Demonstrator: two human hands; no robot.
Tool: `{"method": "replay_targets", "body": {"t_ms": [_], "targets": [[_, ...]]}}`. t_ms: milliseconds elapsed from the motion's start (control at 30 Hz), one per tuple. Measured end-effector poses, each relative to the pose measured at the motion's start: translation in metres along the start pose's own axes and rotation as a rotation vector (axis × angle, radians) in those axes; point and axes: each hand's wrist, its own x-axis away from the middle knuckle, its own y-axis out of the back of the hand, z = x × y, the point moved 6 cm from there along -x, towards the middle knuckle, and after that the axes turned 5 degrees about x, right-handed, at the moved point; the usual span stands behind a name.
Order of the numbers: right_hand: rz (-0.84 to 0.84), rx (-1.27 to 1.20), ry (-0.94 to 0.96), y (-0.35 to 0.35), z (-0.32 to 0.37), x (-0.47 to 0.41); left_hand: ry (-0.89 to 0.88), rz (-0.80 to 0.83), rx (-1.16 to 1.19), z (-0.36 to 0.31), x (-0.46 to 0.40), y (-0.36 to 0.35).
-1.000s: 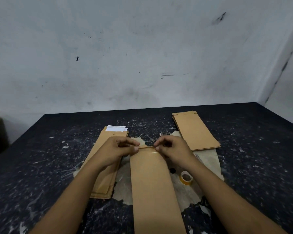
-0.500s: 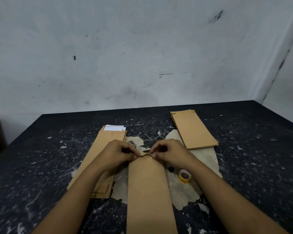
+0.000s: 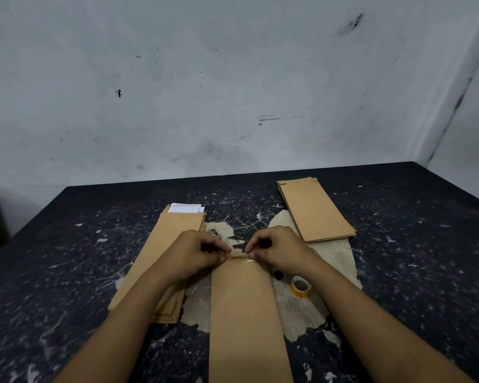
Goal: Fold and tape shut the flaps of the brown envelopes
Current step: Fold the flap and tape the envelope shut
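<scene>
A long brown envelope [image 3: 244, 313] lies lengthwise in front of me on the dark table [image 3: 412, 244]. My left hand [image 3: 194, 252] pinches the left end of its far edge, where the flap is folded. My right hand [image 3: 277, 250] pinches the right end of the same edge. A shiny strip of clear tape [image 3: 248, 260] shows on the envelope just below the fold. A small roll of tape [image 3: 300, 286] lies on the table right of the envelope, under my right forearm.
A stack of brown envelopes [image 3: 161, 250] with white paper [image 3: 186, 208] sticking out lies at the left. Another stack of envelopes [image 3: 314, 208] sits at the far right. A worn pale patch [image 3: 332, 252] marks the tabletop. A wall rises behind.
Both hands have drawn closer together along the envelope's far edge, and the flap now lies lower and flatter under the fingertips.
</scene>
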Motion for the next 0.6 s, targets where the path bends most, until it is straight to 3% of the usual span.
{"method": "replay_targets", "body": {"t_ms": [100, 400, 600], "targets": [[0.017, 0.096, 0.051, -0.003, 0.006, 0.002, -0.049, 0.011, -0.156, -0.005, 0.000, -0.004], [0.171, 0.252, 0.199, -0.003, 0.014, 0.007, -0.129, 0.128, -0.294, -0.013, 0.005, -0.007], [0.169, 0.172, 0.106, -0.003, 0.010, 0.006, -0.007, 0.184, -0.261, -0.010, 0.004, -0.015]]}}
